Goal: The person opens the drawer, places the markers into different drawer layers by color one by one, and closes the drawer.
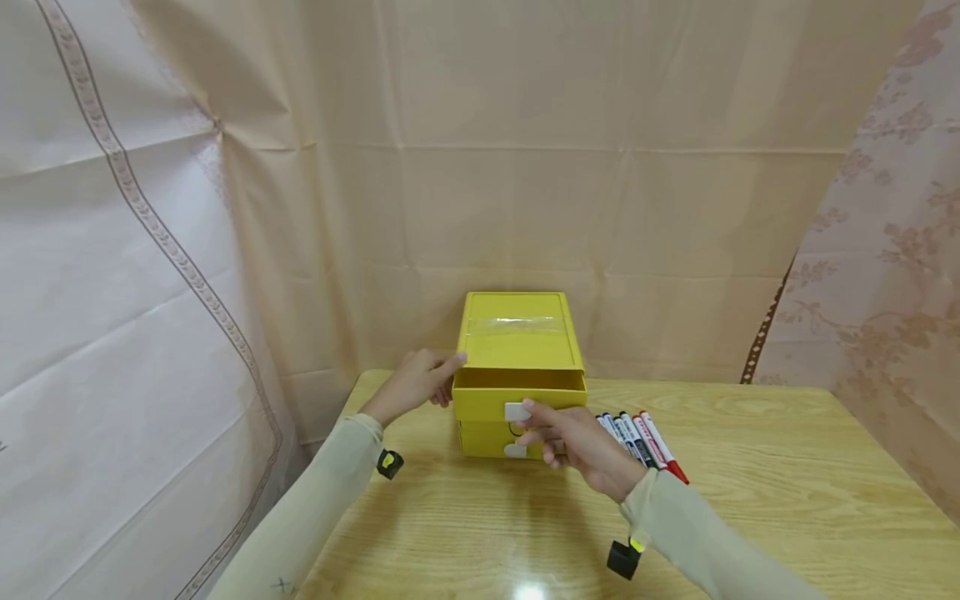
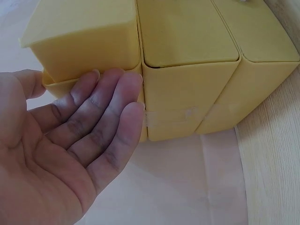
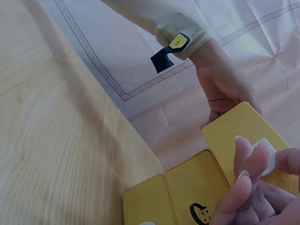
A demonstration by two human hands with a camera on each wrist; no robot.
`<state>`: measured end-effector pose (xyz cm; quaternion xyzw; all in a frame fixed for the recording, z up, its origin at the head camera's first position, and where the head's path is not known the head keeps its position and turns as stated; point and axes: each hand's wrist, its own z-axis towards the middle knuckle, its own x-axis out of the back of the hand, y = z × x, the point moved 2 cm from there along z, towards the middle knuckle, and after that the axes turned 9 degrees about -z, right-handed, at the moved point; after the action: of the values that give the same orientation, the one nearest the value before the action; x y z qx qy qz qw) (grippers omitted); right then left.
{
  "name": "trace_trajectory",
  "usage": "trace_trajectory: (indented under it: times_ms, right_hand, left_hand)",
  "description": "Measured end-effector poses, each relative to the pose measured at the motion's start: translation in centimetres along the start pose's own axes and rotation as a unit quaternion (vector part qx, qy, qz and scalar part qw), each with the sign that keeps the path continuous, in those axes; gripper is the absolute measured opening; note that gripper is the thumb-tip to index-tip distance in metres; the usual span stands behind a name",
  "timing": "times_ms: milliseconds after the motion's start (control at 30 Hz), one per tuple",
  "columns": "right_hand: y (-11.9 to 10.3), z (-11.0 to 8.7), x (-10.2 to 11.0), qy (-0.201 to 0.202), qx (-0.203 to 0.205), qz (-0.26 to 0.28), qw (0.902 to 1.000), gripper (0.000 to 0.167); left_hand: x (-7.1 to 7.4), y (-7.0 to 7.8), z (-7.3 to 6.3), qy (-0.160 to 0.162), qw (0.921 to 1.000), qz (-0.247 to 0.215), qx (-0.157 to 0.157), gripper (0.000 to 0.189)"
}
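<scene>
A yellow drawer box (image 1: 517,333) with stacked drawers stands on the table, clear tape across its top. Its top drawer (image 1: 480,404) is pulled partly out, leaving a dark gap under the lid. My right hand (image 1: 588,442) pinches the white tab (image 3: 268,157) on that drawer's front between thumb and fingers. Against the box's left side lies my left hand (image 1: 420,379), its thumb at the top edge and its nearly straight fingers (image 2: 101,112) touching the side wall. Below, a drawer front (image 3: 194,187) carries a black drawn face, partly hidden by the right hand.
Several markers (image 1: 645,437) with blue, black and red caps lie side by side to the right of the box. The wooden table (image 1: 765,467) extends right and toward me. A beige curtain (image 1: 510,183) hangs close behind the box.
</scene>
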<state>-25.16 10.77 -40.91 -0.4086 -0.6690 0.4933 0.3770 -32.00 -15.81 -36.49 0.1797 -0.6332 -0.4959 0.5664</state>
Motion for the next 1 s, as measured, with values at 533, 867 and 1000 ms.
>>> trace_trajectory:
  times_ms: [533,867,1000]
  right_hand:
    - [0.5,-1.4,-0.5,0.005,-0.008,0.003,0.9999,0.067]
    - [0.5,-2.3,-0.9,0.005,-0.007,-0.005,1.0000,0.062]
    - [0.5,-2.7,-1.1,0.004,-0.012,-0.010,0.9999,0.061]
  left_hand:
    - [0.0,0.2,-0.2,-0.001,1.0000,0.005,-0.001,0.052]
    - [0.1,0.3,-0.1,0.000,0.9999,0.014,-0.008,0.052]
    - [0.1,0.2,-0.2,0.000,0.9999,0.014,-0.008,0.052]
